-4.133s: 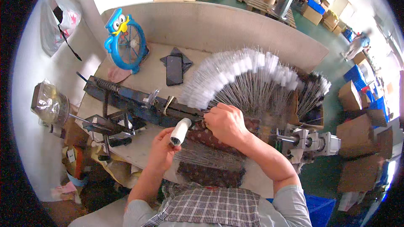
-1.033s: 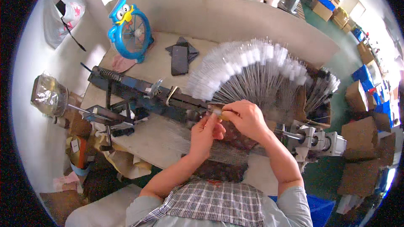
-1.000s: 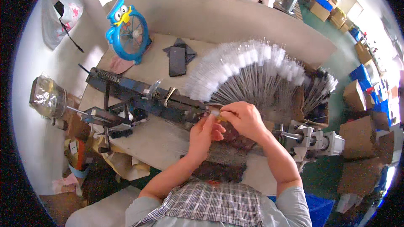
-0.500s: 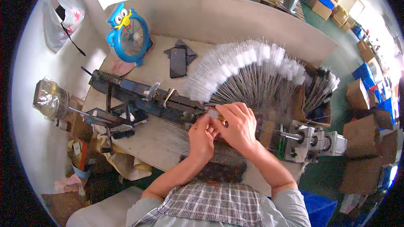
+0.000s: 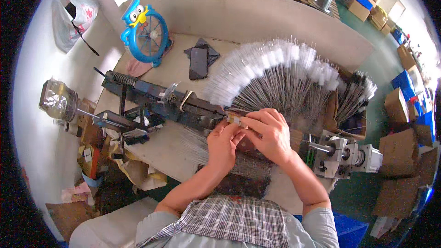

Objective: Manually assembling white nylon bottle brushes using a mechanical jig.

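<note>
The left hand (image 5: 222,144) and right hand (image 5: 271,133) meet at the right end of the black bar (image 5: 154,95), fingertips drawn together on a small pale piece (image 5: 235,120) pinched between them. Just beyond on the far side, white-tipped wires (image 5: 266,61) fan out on the table (image 5: 172,71). A phone (image 5: 198,63) lies farther left; a blue ring (image 5: 133,46) stands left of it.

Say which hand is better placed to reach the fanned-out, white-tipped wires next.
Probably the right hand: it sits closer to the wires, while the left hand is lower and farther left. Both touch a small pale piece.
</note>
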The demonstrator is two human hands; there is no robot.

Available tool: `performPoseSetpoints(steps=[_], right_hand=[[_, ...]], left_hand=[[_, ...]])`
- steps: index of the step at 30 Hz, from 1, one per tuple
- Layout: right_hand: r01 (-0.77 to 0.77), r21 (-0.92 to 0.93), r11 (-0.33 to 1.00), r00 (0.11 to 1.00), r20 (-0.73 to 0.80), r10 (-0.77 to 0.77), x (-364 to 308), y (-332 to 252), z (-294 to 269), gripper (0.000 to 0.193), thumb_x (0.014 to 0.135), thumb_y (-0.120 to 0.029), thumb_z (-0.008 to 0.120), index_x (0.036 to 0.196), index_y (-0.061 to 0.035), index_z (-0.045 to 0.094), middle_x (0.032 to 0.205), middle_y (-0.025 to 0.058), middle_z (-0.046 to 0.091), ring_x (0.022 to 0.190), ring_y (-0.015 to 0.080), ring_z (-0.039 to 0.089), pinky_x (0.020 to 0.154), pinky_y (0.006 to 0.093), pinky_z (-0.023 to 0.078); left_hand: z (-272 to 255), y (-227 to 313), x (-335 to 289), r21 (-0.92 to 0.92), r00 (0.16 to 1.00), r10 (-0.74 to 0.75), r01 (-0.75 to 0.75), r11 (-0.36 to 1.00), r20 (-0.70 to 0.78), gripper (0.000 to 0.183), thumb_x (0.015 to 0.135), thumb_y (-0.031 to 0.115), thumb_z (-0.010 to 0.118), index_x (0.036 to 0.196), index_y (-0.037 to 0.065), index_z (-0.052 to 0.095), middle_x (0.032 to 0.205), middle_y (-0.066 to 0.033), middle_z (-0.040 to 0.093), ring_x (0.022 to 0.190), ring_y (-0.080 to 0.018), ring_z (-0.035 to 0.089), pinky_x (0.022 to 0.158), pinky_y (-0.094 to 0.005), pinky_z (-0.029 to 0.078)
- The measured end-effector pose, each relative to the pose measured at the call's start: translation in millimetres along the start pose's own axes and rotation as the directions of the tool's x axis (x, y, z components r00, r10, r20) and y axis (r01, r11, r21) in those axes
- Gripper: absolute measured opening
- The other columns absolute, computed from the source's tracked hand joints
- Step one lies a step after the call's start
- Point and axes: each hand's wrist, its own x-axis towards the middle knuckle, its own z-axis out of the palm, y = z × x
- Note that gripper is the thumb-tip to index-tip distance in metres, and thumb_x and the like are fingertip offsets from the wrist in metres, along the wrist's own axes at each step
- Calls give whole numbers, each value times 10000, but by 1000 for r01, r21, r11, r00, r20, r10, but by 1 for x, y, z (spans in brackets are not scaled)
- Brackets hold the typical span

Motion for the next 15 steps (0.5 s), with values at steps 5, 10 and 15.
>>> performPoseSetpoints(steps=[5, 10, 15], right_hand=[[-12, 16, 1000, 999, 50, 11, 5, -6, 12, 283, 649, -154, 719, 930, -139, 684, 923, 15, 633, 868, 219, 586, 762, 344, 465], [1, -8, 1000, 999, 43, -1, 5, -7, 11, 273, 663, -149, 709, 934, -135, 687, 926, 18, 633, 855, 221, 590, 763, 343, 471], [-44, -7, 999, 999, 4, 44, 5, -12, 21, 236, 684, -181, 699, 917, -150, 671, 921, -2, 618, 862, 216, 577, 743, 351, 458]], left_hand=[[-8, -1, 6, -78, 998, -43, 39, 996, -50, 155, 863, 124, 562, 985, 29, 566, 900, -47, 620, 813, -139, 604, 784, -299, 472], [2, 7, -2, -164, 997, -80, 76, 984, -15, 195, 885, 184, 531, 988, 20, 548, 966, -71, 608, 842, -162, 596, 782, -314, 472], [-7, 3, 1, -257, 996, -93, 91, 962, 4, 203, 900, 199, 489, 981, 23, 551, 947, -76, 597, 863, -181, 588, 786, -313, 476]])
